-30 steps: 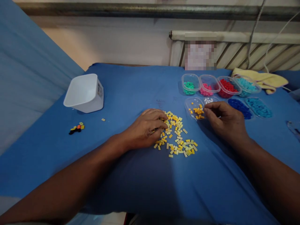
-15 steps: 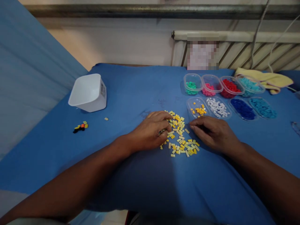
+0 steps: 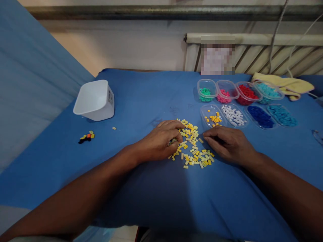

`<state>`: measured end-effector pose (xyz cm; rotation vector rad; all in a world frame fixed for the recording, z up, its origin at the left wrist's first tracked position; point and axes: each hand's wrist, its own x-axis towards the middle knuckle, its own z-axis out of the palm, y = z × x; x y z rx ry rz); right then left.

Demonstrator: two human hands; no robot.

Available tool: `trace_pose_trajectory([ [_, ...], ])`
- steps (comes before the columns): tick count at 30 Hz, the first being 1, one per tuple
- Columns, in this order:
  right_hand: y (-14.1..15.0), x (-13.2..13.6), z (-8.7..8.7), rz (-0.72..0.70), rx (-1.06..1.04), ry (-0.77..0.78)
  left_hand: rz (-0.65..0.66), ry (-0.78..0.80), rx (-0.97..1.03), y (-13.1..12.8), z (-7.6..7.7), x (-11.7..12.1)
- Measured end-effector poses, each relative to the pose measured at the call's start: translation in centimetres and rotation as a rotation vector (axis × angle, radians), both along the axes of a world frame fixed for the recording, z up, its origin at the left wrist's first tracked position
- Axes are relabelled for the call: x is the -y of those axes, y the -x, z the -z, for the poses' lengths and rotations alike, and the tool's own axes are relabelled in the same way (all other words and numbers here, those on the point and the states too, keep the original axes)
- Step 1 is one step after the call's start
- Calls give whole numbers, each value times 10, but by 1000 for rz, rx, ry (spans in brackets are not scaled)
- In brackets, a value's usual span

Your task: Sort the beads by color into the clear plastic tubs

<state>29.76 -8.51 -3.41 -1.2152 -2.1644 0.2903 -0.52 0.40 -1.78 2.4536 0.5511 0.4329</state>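
A loose pile of small yellow toy bricks, in pale and deeper shades, lies spread on the blue cloth. At its left side my left hand curls palm down, with yellow pieces showing between thumb and fingers. Its palm is hidden. To the right of the pile rests my right hand, fingers closed in a pinch; whatever is in them cannot be seen. Just beyond this hand is a shallow clear tray with a few orange-yellow pieces.
A white tub stands at the left, behind a small cluster of black, yellow and orange pieces. Clear containers at the right hold green, pink, red, white and blue pieces. A yellow cloth lies behind.
My left hand has shifted slightly, its thumb and fingers a bit farther left, baring more bricks below the thumb. My right hand stays almost where it was, still pinched.
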Motion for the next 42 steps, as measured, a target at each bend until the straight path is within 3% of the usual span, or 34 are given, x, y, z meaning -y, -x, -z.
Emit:
trace_pose_trajectory([
  [4, 5, 3, -6, 6, -35, -29, -64, 54, 119, -1, -2, 1],
  [8, 18, 11, -16, -50, -63, -90, -140, 305, 281, -6, -10, 10],
  [15, 38, 22, -22, -166, -103, -223, -6, 467, 449, -26, -21, 44],
  [18, 38, 22, -24, -153, -83, -217, -54, 404, 451, -27, -20, 42],
  [21, 30, 19, -25, -98, -50, -179, -177, 283, 455, -17, -19, 23],
  [25, 3, 5, -16, 177, 44, -170, -362, 139, 294, 4, -19, -7],
  [29, -26, -13, -1, 411, 122, -132, -185, 56, 68, 16, -14, -15],
  [33, -34, -20, 5, 481, 115, -118, -50, -159, -24, 16, -9, -11],
  [38, -22, -12, 3, 394, 98, -108, -27, -248, -14, 13, -15, -9],
  [42, -12, -8, 2, 262, 119, -102, 63, -276, -66, 10, -19, -1],
])
